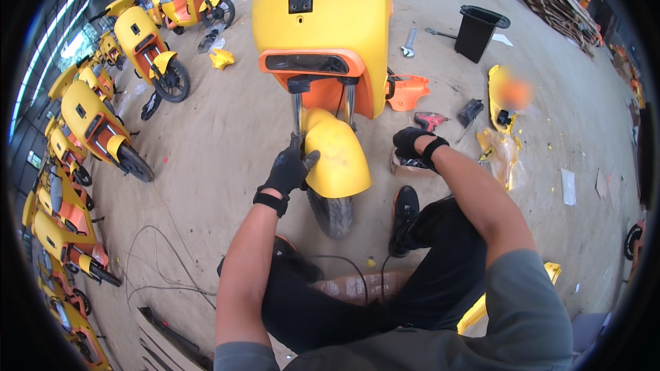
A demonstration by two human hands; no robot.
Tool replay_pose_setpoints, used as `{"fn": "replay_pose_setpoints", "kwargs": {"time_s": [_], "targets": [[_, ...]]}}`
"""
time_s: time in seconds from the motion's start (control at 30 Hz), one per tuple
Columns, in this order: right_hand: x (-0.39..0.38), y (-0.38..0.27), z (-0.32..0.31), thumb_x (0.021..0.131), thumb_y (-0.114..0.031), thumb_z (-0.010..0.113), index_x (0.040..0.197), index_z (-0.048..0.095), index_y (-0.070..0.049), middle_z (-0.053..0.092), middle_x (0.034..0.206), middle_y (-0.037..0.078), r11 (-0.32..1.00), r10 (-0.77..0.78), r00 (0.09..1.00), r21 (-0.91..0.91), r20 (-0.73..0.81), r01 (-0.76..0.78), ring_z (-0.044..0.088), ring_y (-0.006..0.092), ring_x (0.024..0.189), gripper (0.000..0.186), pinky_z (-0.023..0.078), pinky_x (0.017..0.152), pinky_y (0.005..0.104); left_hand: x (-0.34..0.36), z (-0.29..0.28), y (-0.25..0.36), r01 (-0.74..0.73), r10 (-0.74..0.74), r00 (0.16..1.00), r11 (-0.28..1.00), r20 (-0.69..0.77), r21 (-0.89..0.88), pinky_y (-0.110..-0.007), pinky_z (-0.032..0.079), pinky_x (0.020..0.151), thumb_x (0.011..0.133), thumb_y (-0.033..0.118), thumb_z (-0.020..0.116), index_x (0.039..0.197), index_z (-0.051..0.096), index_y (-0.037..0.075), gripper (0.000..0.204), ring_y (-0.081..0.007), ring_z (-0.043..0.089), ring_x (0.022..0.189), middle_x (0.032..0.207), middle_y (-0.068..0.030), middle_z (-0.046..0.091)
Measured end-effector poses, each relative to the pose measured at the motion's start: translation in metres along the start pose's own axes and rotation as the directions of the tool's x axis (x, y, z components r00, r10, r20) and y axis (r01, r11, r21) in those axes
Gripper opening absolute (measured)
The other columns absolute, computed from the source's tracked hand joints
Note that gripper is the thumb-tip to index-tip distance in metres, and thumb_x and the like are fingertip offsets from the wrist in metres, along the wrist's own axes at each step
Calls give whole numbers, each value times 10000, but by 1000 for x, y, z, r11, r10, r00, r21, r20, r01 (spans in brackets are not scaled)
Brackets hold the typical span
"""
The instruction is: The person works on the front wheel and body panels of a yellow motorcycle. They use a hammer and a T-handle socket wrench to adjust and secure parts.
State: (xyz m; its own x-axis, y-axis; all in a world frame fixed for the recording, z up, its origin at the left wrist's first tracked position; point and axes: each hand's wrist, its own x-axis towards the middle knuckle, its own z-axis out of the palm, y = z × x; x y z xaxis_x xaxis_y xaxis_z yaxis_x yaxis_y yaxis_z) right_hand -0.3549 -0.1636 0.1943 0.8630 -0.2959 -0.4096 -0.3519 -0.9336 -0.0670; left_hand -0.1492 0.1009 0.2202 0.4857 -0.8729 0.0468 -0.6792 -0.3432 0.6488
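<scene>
In front of me stands a yellow and orange scooter [323, 17], its front wheel [332, 217] pointing toward me between my legs. A yellow front fender [338, 159] sits over that wheel, below the fork tubes. My left hand [286, 168], in a black glove, grips the fender's left side, thumb lying on the yellow surface. To the right, my right hand [410, 141], also gloved in black, is closed at a small cardboard box [414, 169] of dark small parts. Its fingertips are hidden, so whatever it holds does not show.
Right of the scooter lie a red and black power drill [431, 120], an orange panel [410, 92], a black tool [470, 111] and a wrench [410, 42]. A black bin [477, 36] stands farther back. Several yellow scooters [142, 48] line the left. A thin cable [155, 268] crosses the floor.
</scene>
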Motion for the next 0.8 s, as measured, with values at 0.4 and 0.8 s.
{"fn": "replay_pose_setpoints", "kwargs": {"time_s": [0.4,0.8], "targets": [[2,-12,-5,707,-157,519,922,664,-20,633,989,196,997,10,996,77,-86,-3,613,319,948,293,490,825,387,-5,-6,12,18,-19,1000,999,-19,-38,-327,487,784,846,281,612,1245,451,42,492,-223,627,897,1015,-140,633],[1,-8,-2,727,-231,549,927,652,-12,630,971,199,999,-14,999,32,-44,15,609,330,932,314,486,831,394,1,3,-9,-18,15,999,998,-44,-55,-364,483,761,832,402,582,1308,376,9,651,-306,634,859,935,-195,641]]}}
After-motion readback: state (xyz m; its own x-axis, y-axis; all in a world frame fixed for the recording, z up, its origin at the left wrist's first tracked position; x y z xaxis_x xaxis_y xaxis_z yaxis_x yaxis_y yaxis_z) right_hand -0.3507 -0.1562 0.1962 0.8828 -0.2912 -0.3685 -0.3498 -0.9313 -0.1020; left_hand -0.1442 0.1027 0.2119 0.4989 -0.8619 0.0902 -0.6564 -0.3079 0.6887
